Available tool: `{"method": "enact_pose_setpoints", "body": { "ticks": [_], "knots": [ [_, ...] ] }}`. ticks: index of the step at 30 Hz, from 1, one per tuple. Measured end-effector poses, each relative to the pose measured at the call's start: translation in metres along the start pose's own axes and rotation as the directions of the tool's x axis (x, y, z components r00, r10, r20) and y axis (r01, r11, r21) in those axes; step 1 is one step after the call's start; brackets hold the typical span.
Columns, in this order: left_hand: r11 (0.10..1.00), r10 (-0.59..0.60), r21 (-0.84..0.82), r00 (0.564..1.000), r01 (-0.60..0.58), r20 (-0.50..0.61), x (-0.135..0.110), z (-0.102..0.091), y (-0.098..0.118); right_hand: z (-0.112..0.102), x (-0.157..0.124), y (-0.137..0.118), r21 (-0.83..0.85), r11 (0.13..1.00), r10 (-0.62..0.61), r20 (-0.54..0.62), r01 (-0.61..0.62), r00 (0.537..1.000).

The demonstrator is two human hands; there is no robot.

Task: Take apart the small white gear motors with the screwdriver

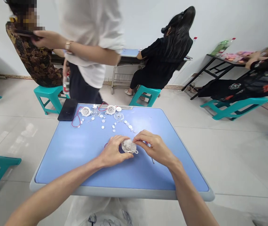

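Over the blue table (96,169), my left hand (112,152) grips a small round white plastic housing (128,146) by its edge, thumb below and fingers above. The housing has a small ring-shaped lug at its lower right. My right hand (154,146) has its thumb and index finger pinched together at the housing's upper right rim. Whatever may be between those fingertips is too small to make out. Under my right hand lies a thin metal tool (152,160), partly covered. A bit of red wire (105,145) shows beside my left hand.
Two similar housings (86,111) with red wires, clear discs (119,116) and several small white gears (130,126) lie along the table's far side. A black phone-like slab (68,110) rests at the far left corner. Beyond, a person in white (89,37) stands; others sit on green stools (49,91).
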State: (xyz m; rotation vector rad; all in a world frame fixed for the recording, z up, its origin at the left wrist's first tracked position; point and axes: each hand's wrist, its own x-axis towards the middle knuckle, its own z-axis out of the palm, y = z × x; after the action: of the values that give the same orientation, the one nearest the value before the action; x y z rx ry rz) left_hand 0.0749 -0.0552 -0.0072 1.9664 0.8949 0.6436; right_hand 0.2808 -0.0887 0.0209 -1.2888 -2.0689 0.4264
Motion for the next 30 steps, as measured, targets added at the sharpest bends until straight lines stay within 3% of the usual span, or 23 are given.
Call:
{"method": "enact_pose_setpoints", "body": {
  "ticks": [8,20,30],
  "knots": [
    [1.000,0.003,-0.009,1.000,-0.003,0.003,-0.0004,0.0006,-0.0010,0.0010,-0.0020,-0.0010,0.006,0.995,0.097,-0.017,-0.097,0.995],
    [1.000,0.005,-0.012,1.000,-0.005,-0.009,-0.0001,0.0009,-0.0004,0.0017,-0.0042,0.0007,-0.052,0.999,-0.007,0.025,0.008,1.000],
    [1.000,0.007,-0.009,1.000,-0.007,-0.008,0.0001,0.0015,-0.0015,0.0028,-0.0051,0.0002,-0.048,0.997,0.063,0.007,-0.062,0.998]
  ]
}}
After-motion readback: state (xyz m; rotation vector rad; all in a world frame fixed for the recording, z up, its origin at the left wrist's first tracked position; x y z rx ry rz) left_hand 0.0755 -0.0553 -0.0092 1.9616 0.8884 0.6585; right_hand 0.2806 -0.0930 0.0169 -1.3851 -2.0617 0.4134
